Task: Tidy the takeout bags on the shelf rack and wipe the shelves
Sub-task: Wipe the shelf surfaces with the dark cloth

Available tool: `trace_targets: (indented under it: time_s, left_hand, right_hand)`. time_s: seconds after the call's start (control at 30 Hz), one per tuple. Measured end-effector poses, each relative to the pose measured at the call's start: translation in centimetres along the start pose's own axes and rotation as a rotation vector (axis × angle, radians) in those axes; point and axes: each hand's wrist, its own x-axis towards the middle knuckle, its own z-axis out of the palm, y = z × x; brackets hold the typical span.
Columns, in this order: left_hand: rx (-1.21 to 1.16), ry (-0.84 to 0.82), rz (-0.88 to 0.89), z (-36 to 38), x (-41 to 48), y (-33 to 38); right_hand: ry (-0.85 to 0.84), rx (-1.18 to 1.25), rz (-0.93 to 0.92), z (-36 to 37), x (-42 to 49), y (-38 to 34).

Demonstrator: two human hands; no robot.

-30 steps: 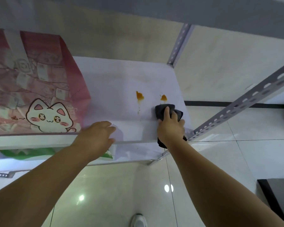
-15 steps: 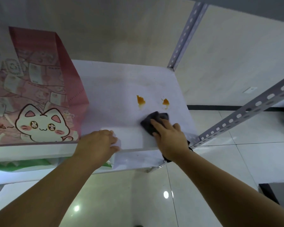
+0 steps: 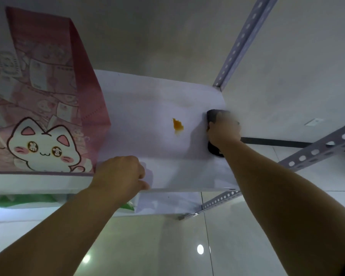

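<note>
One orange stain [image 3: 177, 125] shows on shelf [image 3: 147, 100]; right hand [image 3: 223, 132] clutches dark cloth [image 3: 214, 114] mid-wipe, left hand [image 3: 120, 174] grips front edge. Next: sweep cloth over stain

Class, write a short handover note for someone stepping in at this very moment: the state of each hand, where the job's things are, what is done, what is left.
Left hand: fingers curled over the front edge of the shelf.
Right hand: grips the dark cloth at the shelf's right edge.
Pink cat bag: upright on the left part of the shelf.
Done: the bag stands aside, clear of the stain.
Left: wipe the orange stain just left of the cloth. Then probably the lower shelf, where a green bag lies.
</note>
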Motion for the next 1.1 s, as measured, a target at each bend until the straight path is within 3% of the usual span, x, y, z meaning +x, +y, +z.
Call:
trace_targets:
  time_s: [0.1, 0.27, 0.43, 0.5, 0.63, 0.7, 0.77, 0.83, 0.9, 0.97, 1.03, 1.1]
  left_hand:
    - [0.002, 0.000, -0.014, 0.2, 0.1, 0.1]
    - [0.013, 0.024, -0.006, 0.5, 0.0, -0.1]
    - [-0.063, 0.015, 0.020, 0.6, -0.4, 0.0]
    - [-0.117, 0.035, 0.021, 0.4, -0.7, -0.1]
    - [-0.191, 0.088, 0.015, 0.7, -0.8, -0.3]
    - [-0.176, 0.087, 0.007, 0.9, -0.7, -0.3]
    - [-0.170, 0.088, 0.003, 1.0, -0.8, -0.3]
    - [-0.158, 0.067, 0.021, 1.2, -1.0, -0.5]
    - [-0.140, 0.089, 0.055, 1.4, -1.2, -0.7]
    - [-0.169, 0.079, 0.077, 1.0, -1.6, -0.6]
    - [-0.180, 0.075, 0.115, 0.9, -1.8, -0.6]
    - [-0.182, 0.091, 0.137, 0.9, -1.9, -0.7]
  right_hand:
    - [-0.022, -0.056, -0.120, 0.3, 0.2, -2.7]
    - [-0.068, -0.141, -0.497, 1.7, -1.6, -8.1]
    - [-0.030, -0.226, -0.820, 2.7, -5.5, -6.1]
    - [-0.001, -0.198, -0.808, 2.4, -5.2, -3.2]
    - [0.012, -0.117, -0.350, 0.8, -0.5, -0.9]
    - [0.016, -0.129, -0.244, 0.9, 0.2, -2.4]
    - [0.020, -0.130, -0.329, 1.5, -1.2, -4.8]
    - [0.015, -0.154, -0.551, 2.7, -4.3, -6.5]
    - [0.012, -0.185, -0.800, 3.8, -8.0, -6.2]
    - [0.024, -0.177, -0.908, 4.2, -9.8, -4.0]
    - [0.044, -0.152, -0.770, 3.4, -8.4, -1.5]
    - [0.033, -0.125, -0.517, 2.2, -5.6, 0.4]
